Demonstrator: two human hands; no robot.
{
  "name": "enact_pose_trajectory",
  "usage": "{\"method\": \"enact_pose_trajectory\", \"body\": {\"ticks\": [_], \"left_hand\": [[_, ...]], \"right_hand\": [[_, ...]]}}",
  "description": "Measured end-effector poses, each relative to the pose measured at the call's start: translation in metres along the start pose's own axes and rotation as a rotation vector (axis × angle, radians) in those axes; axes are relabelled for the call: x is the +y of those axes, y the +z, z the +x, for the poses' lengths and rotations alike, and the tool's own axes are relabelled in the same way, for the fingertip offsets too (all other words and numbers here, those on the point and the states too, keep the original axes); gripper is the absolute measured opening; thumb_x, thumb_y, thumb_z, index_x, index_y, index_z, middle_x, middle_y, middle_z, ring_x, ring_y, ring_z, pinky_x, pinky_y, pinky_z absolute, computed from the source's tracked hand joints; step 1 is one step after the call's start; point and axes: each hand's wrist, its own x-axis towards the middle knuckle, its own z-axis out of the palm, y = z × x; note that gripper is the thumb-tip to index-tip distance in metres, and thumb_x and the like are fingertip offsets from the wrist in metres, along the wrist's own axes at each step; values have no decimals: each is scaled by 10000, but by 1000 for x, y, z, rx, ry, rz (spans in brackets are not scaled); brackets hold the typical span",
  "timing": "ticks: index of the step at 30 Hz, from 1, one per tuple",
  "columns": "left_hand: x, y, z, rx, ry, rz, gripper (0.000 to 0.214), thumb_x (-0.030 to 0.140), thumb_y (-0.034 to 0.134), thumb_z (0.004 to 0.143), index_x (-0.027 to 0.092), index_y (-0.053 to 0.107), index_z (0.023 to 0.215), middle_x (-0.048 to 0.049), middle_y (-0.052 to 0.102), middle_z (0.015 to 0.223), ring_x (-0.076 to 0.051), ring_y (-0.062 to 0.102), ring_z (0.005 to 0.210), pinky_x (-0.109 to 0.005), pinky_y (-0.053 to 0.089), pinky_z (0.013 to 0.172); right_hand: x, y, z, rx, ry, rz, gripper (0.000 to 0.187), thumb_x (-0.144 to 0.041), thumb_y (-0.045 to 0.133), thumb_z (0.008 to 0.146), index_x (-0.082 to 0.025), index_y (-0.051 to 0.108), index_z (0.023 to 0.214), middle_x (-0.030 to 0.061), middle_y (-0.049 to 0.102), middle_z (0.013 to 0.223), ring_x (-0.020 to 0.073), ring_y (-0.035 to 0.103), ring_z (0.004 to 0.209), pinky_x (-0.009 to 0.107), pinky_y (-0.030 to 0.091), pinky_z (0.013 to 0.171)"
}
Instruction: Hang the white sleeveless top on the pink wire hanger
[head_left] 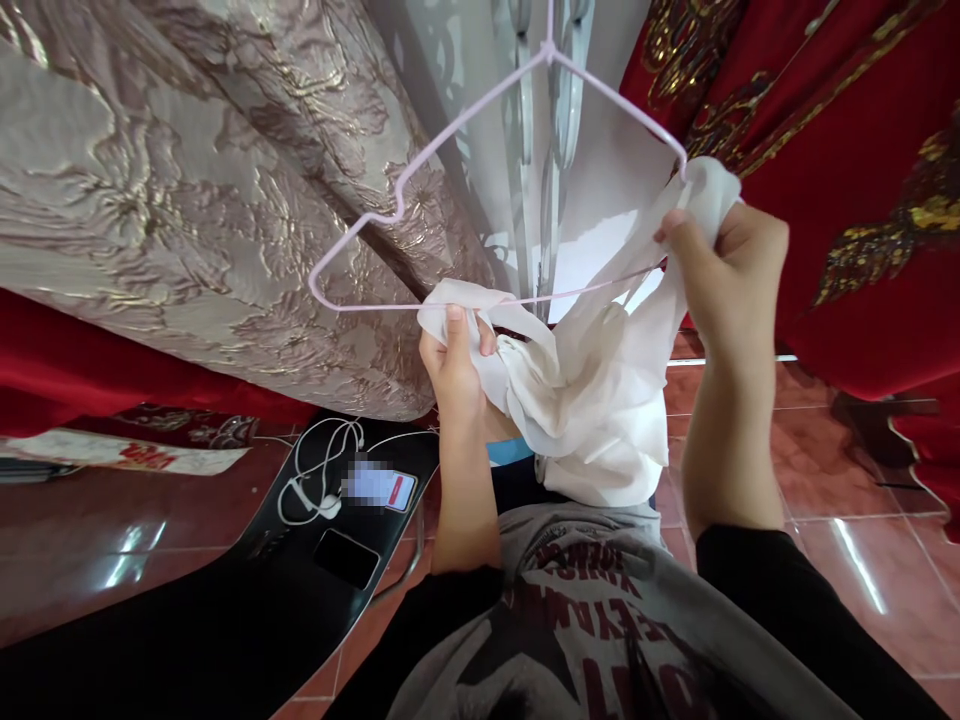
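A pale pink clothes hanger (469, 112) hangs in front of me, its hook out of frame at the top. White thin garment (600, 385) drapes down from it toward my lap; its exact kind I cannot make out. My right hand (731, 270) is closed on the cloth at the hanger's right shoulder, where the fabric covers the hanger's end. Near the middle of the bottom bar, my left hand (457, 355) pinches another edge of the garment, which overlaps the bar there. The hanger's left end is bare.
Patterned beige curtain (225, 200) fills the left, and red embroidered cloth (847, 200) hangs at right. Behind the hanger stands a grey metal gate (551, 150). At lower left, a black bench (187, 610) holds a lit phone (401, 490), a dark phone (346, 558) and a white cable (300, 480).
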Motion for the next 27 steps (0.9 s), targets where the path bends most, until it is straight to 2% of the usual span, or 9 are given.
{"method": "enact_pose_trajectory", "body": {"ticks": [4, 7, 11, 13, 16, 19, 21, 24, 27], "left_hand": [[3, 1, 1, 27, -23, -51, 510, 547, 773, 950, 213, 467, 717, 65, 391, 553, -84, 405, 466, -225, 384, 489], [3, 0, 1, 42, -32, -105, 466, 490, 785, 958, 208, 489, 735, 69, 404, 559, -73, 408, 452, -211, 395, 481], [3, -1, 2, 42, -52, -96, 460, 507, 795, 944, 210, 498, 755, 69, 406, 576, -68, 393, 458, -206, 394, 484], [3, -2, 3, 40, -63, -88, 470, 515, 784, 950, 211, 487, 749, 68, 395, 570, -73, 385, 461, -210, 390, 484], [5, -2, 4, 31, -72, -91, 467, 507, 786, 950, 209, 492, 743, 67, 385, 565, -75, 371, 460, -211, 376, 479], [4, 0, 5, 39, -84, -101, 455, 494, 805, 939, 201, 522, 738, 68, 387, 563, -70, 363, 456, -206, 364, 473], [3, 1, 5, 26, -86, -129, 437, 488, 814, 934, 193, 552, 746, 68, 401, 566, -65, 370, 458, -202, 372, 482], [-1, 2, 5, 9, -95, -167, 395, 480, 805, 945, 180, 612, 774, 47, 481, 602, -57, 380, 464, -201, 380, 491], [-3, 1, 7, 24, -105, -160, 394, 489, 768, 971, 170, 649, 773, 14, 542, 623, -60, 372, 464, -210, 369, 477]], "right_hand": [[-17, -6, 15, -9, 45, 240, 215, -194, 601, 876, -144, 635, 670, 35, 569, 676, 91, 484, 614, 304, 327, 609], [-27, -22, 39, -82, 143, 487, 229, -115, 505, 845, -181, 604, 650, 20, 517, 628, 112, 538, 631, 338, 440, 686], [-23, -50, 65, -335, 299, 609, 485, -207, 227, 1019, -242, 613, 726, 33, 512, 709, 124, 497, 654, 396, 444, 751], [-14, -61, 66, -357, 327, 581, 627, -250, 92, 1059, -257, 650, 771, 38, 499, 708, 126, 380, 589, 421, 376, 694], [0, -66, 53, -117, 447, 588, 648, -177, 83, 1043, -261, 661, 764, -9, 236, 594, 129, 139, 501, 419, 217, 581], [8, -62, 28, 147, 598, 534, 454, -161, 299, 989, -256, 592, 655, -57, 74, 557, 112, 26, 463, 412, 65, 524], [8, -55, 8, 231, 527, 495, 265, -182, 528, 872, -238, 515, 613, -73, 141, 521, 74, 72, 441, 365, 23, 496], [0, -38, -18, 253, 281, 464, 233, -193, 697, 697, -218, 470, 648, -82, 298, 526, 45, 243, 447, 269, 81, 464], [-10, -13, -33, 188, 131, 426, 117, -265, 677, 774, -182, 599, 802, -57, 466, 590, 52, 351, 457, 245, 197, 463]]}}
